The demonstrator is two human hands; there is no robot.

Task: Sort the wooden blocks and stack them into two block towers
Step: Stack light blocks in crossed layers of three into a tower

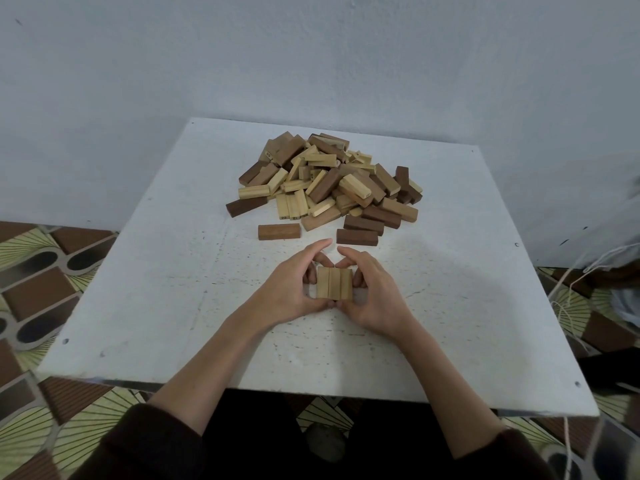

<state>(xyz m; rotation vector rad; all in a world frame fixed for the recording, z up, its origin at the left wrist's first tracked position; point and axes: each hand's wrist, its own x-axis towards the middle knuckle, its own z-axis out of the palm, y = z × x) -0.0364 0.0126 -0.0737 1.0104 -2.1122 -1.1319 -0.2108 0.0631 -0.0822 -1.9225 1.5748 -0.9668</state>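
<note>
Three light wooden blocks (334,283) lie side by side as one flat row on the white table (173,289), near its middle front. My left hand (294,282) curls round the row's left side and my right hand (370,289) curls round its right side, fingers at the far end and thumbs at the near end. Behind them sits a loose pile of light and dark blocks (325,178). Two dark blocks lie apart in front of the pile: one (278,231) to the left, one (356,236) to the right, just past my fingertips.
The table stands against a pale wall. Patterned floor (41,271) shows on both sides, and white cords (568,299) hang at the right edge. Bare table surface lies left and right of my hands.
</note>
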